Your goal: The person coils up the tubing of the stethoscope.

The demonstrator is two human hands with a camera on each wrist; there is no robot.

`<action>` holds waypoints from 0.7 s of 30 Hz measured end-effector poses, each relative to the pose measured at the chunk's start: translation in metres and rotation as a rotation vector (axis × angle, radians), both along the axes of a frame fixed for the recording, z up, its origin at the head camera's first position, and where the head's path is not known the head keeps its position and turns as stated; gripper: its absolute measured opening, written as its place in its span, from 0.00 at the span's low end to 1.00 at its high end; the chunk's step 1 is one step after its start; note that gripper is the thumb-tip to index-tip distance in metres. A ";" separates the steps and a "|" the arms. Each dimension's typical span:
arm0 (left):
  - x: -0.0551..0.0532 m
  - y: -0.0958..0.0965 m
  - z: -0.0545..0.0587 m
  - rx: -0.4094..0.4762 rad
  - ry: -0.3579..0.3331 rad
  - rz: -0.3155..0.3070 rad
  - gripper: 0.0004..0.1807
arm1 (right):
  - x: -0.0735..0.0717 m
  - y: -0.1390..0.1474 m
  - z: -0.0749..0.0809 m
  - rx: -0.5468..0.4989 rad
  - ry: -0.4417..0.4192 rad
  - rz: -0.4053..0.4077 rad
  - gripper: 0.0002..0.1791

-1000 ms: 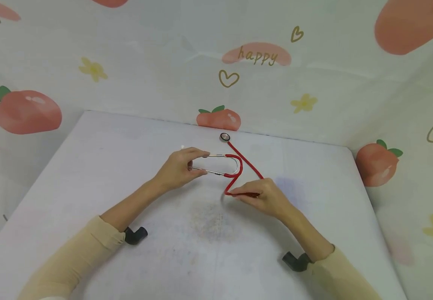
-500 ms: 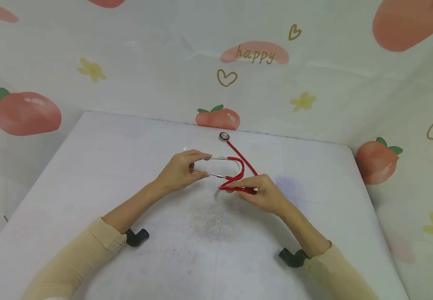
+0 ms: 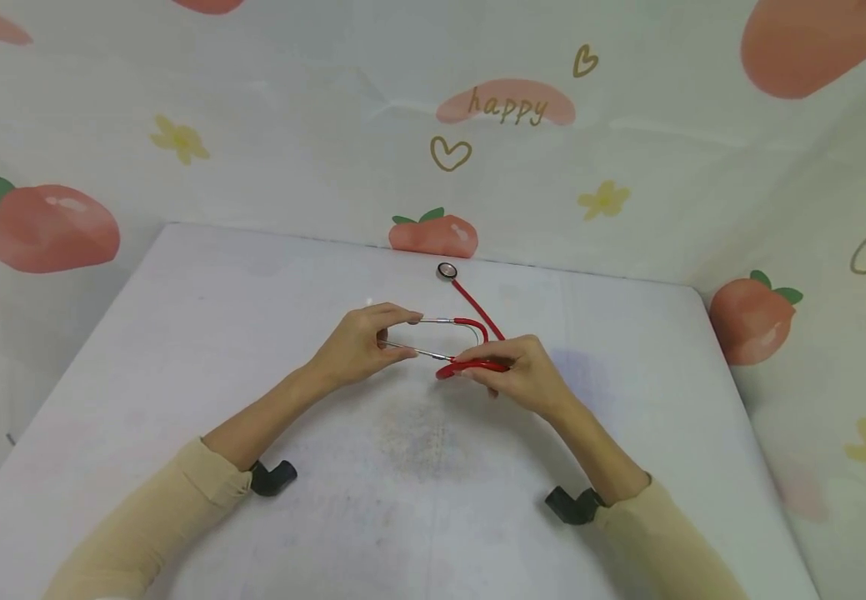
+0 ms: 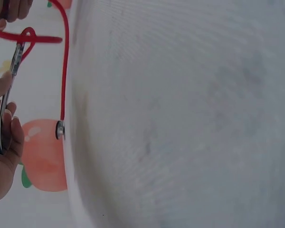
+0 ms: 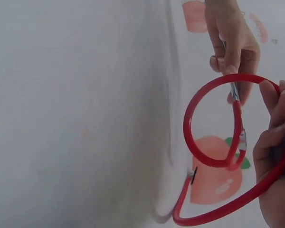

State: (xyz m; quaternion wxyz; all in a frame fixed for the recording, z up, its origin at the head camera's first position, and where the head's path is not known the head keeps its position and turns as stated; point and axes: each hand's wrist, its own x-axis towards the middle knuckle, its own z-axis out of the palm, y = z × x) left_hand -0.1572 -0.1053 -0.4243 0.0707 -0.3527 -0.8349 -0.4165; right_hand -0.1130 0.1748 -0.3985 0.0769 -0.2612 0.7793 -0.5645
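Observation:
A stethoscope with red tubing (image 3: 478,308) is stretched between both hands. My left hand (image 3: 353,343) grips its two metal ear tubes (image 3: 402,344), thumb on the near one and fingers on the far one. With the thumb and fingers, my right hand (image 3: 528,377) pinches the red tubing close to the yoke, where it overlaps the near ear tube's end. In the right wrist view the tubing forms a round loop (image 5: 187,123) in front of this hand. The chest piece (image 3: 447,271) lies on the table near its back edge. The earpieces are mostly hidden by my left hand.
A white table (image 3: 312,533) with faint stains spreads under both arms. Behind it stands a white printed backdrop (image 3: 312,167) with peaches and flowers. Black elbow-shaped pieces show at the left forearm (image 3: 273,477) and the right forearm (image 3: 573,506).
My right hand has moved up and slightly left, bringing the pinched tubing against the yoke. My left hand has shifted slightly down and right, still gripping the ear tubes. The chest piece stays put.

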 end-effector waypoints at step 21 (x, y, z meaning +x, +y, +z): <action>0.003 0.001 0.002 0.000 0.006 -0.032 0.28 | -0.010 0.004 0.014 0.061 -0.020 0.052 0.14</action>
